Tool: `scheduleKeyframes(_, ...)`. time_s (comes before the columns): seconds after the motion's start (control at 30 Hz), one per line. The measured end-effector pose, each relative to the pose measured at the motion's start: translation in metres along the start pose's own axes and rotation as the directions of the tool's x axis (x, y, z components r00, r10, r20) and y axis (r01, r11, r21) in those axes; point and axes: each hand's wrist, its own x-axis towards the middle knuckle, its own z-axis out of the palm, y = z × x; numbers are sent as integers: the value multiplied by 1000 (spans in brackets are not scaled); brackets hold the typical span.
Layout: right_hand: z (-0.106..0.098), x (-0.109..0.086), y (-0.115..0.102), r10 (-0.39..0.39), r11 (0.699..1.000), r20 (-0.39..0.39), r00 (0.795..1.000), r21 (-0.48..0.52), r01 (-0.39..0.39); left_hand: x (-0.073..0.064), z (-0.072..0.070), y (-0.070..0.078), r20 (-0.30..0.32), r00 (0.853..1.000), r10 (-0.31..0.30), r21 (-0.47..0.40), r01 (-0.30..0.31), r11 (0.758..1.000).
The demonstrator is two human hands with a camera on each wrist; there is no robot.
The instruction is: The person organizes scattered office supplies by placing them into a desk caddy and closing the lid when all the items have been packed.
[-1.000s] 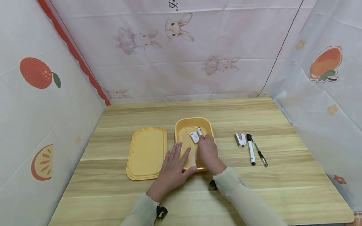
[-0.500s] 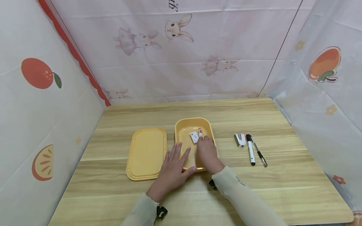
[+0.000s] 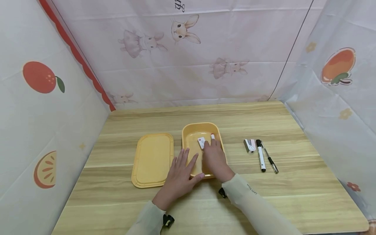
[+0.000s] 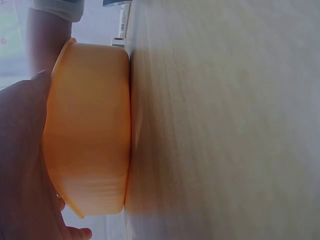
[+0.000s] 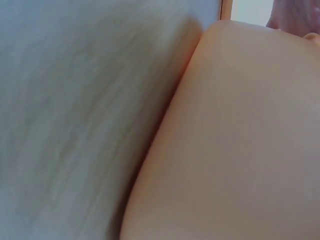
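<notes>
Yellow plastic forms the open box point(image 3: 201, 123) standing near the middle of the wooden table point(image 3: 308, 192) in the head view. Inside it lie a small white block point(image 3: 201, 142) and a red-tipped marker point(image 3: 212, 136), its end showing beyond the knuckles of the right hand point(image 3: 215, 158). That hand reaches into the box with bent fingers; whether they grip the marker cannot be told, as the hand hides its fingertips. The left hand point(image 3: 182, 174) lies over the near left rim, fingers spread, gripping nothing. A flat yellow lid point(image 3: 154, 160) rests to the left; to the right are a small sharpener point(image 3: 250, 146), a black-capped marker point(image 3: 261, 156) and a slim pen point(image 3: 271, 159). In the left wrist view, the left hand touches the box's upper edge. The right wrist view shows mostly the box's outer wall against the table.
</notes>
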Motion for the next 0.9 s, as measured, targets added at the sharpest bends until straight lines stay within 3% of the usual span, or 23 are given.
scheduleKeyframes(0.17,-4,-2,2,-45,999,-70,996,-7,45,0,1,0,-1,1000,0,8,0,1000)
scheduleKeyframes(0.4,-18,-2,7,-187,977,-143,972,-127,169,1,3,-1,-14,1000,1,15,-1,1000)
scheduleKeyframes(0.67,-34,-5,20,-179,980,-124,976,-109,166,2,4,-2,-11,1000,-3,24,4,1000)
scheduleKeyframes(0.9,-44,-6,36,-174,984,-192,966,-59,166,2,2,-1,-7,1000,-10,14,10,1000)
